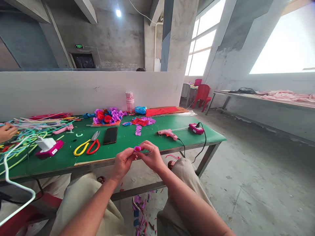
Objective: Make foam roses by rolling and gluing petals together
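Between my two hands, just over the table's front edge, is a small purple paper flower (pixel 137 149) with a reddish centre. The fingers of my left hand (pixel 123 163) are closed on its left side. My right hand (pixel 152 156) pinches it from the right. Beyond them on the green table (pixel 167 123) lie purple paper pieces (pixel 138 130) and a heap of red and purple petals (pixel 144 121). A pink glue gun (pixel 167 134) rests to the right. Scissors (pixel 90 144) with yellow and red handles and a black phone (pixel 110 135) lie to the left.
A pile of finished-looking paper flowers (pixel 108 116) sits at the back left. A pink power strip (pixel 196 128) with a cord stands near the right end. Pipe cleaners (pixel 36 127), a white plug (pixel 46 143) and another person's hand (pixel 7 132) are at far left. Scraps (pixel 140 216) litter the floor.
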A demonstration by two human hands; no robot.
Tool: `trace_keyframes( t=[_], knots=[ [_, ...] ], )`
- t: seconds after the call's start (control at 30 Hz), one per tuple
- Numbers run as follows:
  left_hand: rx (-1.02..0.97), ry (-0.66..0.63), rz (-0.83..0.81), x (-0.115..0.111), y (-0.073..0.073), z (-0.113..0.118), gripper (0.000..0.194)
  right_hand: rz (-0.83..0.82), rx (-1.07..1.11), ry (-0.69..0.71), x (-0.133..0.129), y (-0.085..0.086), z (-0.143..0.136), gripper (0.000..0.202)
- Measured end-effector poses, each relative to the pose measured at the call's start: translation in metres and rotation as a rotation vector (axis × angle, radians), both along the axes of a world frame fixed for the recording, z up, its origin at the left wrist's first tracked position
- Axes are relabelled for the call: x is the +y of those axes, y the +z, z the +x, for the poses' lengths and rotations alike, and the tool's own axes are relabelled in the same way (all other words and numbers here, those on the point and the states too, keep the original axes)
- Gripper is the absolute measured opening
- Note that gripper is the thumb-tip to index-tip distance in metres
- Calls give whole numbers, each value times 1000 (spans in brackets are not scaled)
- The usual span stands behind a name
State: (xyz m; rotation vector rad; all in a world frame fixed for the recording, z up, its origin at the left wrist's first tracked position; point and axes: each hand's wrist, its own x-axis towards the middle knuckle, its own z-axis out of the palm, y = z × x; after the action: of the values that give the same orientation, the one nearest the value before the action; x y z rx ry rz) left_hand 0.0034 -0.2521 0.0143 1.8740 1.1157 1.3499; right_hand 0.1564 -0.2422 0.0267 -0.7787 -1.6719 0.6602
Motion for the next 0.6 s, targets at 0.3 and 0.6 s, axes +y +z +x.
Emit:
trace_keyframes(
  t=[0.3, 0.6],
  knots=[
    [7, -7, 8, 4, -2, 1, 19, -23, 18, 17, 2, -3, 4, 24],
    [-270, -13, -258, 10, 4, 5, 30, -239, 107, 106, 19, -15, 13, 33]
  ],
)
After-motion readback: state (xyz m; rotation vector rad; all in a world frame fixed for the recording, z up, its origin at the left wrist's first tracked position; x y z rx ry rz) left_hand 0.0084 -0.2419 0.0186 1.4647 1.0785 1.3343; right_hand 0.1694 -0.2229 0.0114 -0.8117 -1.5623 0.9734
